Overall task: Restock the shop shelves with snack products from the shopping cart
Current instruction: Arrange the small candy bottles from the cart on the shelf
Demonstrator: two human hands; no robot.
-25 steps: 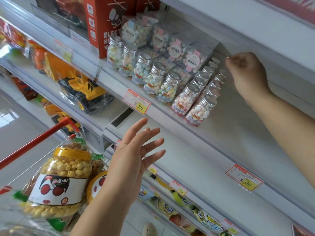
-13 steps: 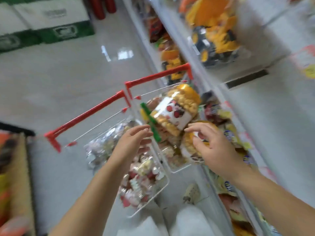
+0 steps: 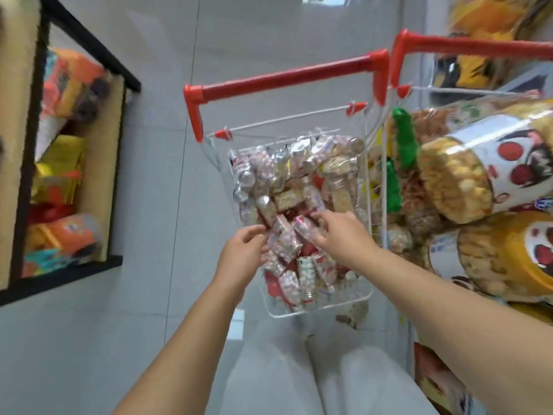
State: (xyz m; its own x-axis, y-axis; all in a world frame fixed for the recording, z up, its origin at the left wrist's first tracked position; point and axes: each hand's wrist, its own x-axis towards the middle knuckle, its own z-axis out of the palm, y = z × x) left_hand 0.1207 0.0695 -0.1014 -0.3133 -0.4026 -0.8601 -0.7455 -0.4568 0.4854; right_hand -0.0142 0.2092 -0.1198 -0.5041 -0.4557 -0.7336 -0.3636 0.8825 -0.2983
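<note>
A small wire shopping cart (image 3: 323,310) with a red handle (image 3: 287,77) stands just in front of me, piled with several small clear candy jars (image 3: 299,181) with silver lids. Both my hands are down in the pile at its near side. My left hand (image 3: 242,253) curls its fingers round the end of one candy jar (image 3: 284,244). My right hand (image 3: 341,235) pinches another candy jar (image 3: 302,227) between thumb and fingers. The blur hides how firmly either hand holds its jar.
A second red-handled cart (image 3: 466,44) at the right holds large puffed-snack tubs (image 3: 466,178) with yellow lids and green-tied bags. A black-framed display bin (image 3: 74,163) of snack packets stands at the left. Grey tiled floor (image 3: 155,205) lies between them. My legs are below.
My view swung from the candy shelf down to the carts. Both hands dropped from shelf height into the left cart and now touch candy jars there.
</note>
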